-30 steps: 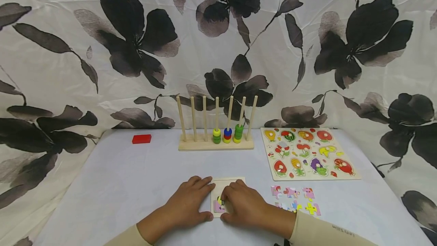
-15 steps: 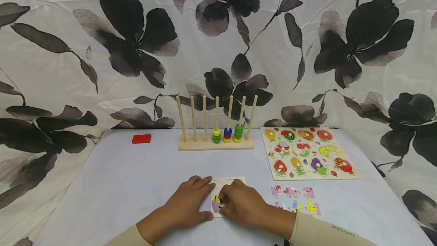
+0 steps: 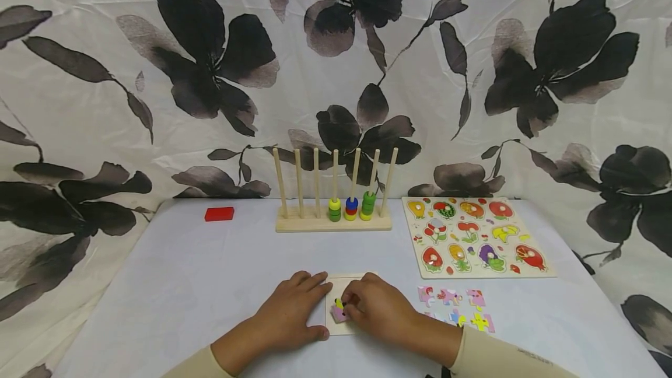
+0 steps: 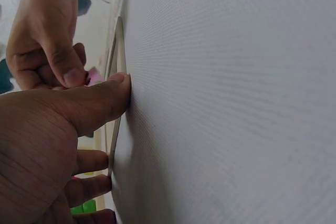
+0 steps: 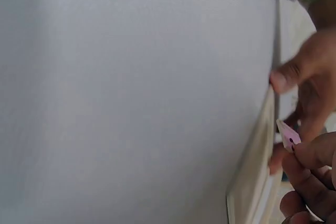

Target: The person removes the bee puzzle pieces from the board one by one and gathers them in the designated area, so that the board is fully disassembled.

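Observation:
A small pale wooden puzzle tray lies in front of me at the middle of the table. My left hand rests along its left side, thumb and fingertips touching the edge in the left wrist view. Between thumb and fingers my right hand pinches a pink and yellow puzzle piece. The right wrist view shows this piece tilted, raised over the tray. Part of the tray and of the piece is hidden by the right hand. Several more jigsaw pieces lie in rows to the right of the right hand.
A wooden peg rack with coloured rings on three pegs stands at the back. Beside it, at the right, lies a fruit puzzle board. A red block sits at the back left, before a floral curtain.
The pink and yellow puzzle piece has tilted and risen from the tray's lower left corner, shifting slightly right in my right hand. My left hand stays in place.

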